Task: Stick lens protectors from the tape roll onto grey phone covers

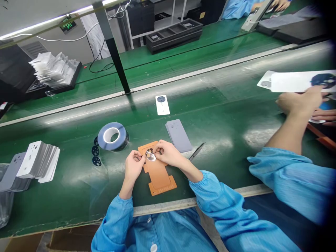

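Note:
An orange fixture (159,176) lies in front of me, with notched tabs at its near end. Over its far end, a small shiny oval film piece (150,156) with dark patches sits between my hands. My left hand (134,165) is closed in a pinch at the film's left edge. At the opposite edge, the fingers of my right hand (168,153) are also pinched. Whether the film touches the fixture I cannot tell. Just beyond my right hand are stacked grey-violet phone back panels (179,134), with a dark slim pen-like tool (197,151) beside them.
A blue tape roll (113,136) stands left of the fixture, near several dark perforated stickers (95,151). Stacked white panels (39,161) lie at far left. One white panel (163,109) lies beyond. At right, a co-worker's hand (301,99) holds white panels (291,81).

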### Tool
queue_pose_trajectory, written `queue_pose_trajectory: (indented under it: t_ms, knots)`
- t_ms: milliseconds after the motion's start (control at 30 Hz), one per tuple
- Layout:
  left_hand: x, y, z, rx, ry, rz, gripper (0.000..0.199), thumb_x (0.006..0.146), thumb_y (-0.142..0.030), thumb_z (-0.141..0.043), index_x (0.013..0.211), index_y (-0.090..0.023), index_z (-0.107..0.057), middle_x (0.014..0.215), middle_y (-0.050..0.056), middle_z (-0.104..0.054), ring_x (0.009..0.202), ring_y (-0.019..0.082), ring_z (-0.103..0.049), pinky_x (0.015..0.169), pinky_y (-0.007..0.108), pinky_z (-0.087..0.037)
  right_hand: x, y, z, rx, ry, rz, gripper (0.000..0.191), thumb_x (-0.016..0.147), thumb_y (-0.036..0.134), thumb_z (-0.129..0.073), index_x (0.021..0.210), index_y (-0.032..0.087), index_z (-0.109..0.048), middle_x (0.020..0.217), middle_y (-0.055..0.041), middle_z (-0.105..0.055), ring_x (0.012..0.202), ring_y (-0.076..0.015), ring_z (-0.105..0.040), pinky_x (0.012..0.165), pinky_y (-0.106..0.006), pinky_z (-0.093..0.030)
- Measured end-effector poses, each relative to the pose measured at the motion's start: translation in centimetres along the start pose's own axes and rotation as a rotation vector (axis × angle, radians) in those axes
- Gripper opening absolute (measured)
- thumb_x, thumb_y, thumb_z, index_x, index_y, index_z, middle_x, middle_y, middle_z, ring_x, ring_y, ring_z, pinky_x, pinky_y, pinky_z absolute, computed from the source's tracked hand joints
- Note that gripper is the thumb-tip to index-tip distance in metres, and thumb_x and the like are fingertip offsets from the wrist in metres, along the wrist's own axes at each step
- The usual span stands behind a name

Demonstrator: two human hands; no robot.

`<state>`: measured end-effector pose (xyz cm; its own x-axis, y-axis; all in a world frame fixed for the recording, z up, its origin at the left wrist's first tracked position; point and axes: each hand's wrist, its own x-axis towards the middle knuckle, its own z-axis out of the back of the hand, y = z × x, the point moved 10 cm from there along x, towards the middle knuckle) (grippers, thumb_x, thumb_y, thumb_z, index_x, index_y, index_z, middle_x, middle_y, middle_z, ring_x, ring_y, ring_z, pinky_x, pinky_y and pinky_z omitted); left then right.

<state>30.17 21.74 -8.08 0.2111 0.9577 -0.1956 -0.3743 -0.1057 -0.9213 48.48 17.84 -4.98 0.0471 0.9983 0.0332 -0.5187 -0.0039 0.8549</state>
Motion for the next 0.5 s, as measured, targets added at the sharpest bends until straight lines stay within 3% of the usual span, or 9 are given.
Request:
queue_pose_trajectory:
  t_ms: [167,500]
  knots:
    - [0.09,-0.10,-0.35,-0.107,0.047,0.042,0.033,0.073,-0.042,-0.078,0.076,-0.019,-0.054,0.059,-0.006,-0.053,0.047,0.008,-0.049,0.046,0.020,-0.042,-0.07,0.20,-0.02,0.000,0.005,0.013,0.015,0.078,0.009,-0.066,0.080,0.022,-0.073,0.085,-0.0005,-0.062,0.076,-0.0142,-0.060,0.073,-0.027,-0.046]
    - [0.18,-0.07,-0.33,-0.027,0.033,0.036,0.031,0.072,-0.037,-0.078,0.076,-0.019,-0.053,0.061,-0.005,-0.053,0.049,0.007,-0.049,0.047,0.018,-0.043,-0.12,-0.13,0.01,0.031,-0.019,-0.026,0.010,0.080,0.012,-0.068,0.080,0.021,-0.072,0.085,0.0004,-0.061,0.071,-0.0125,-0.059,0.067,-0.026,-0.044]
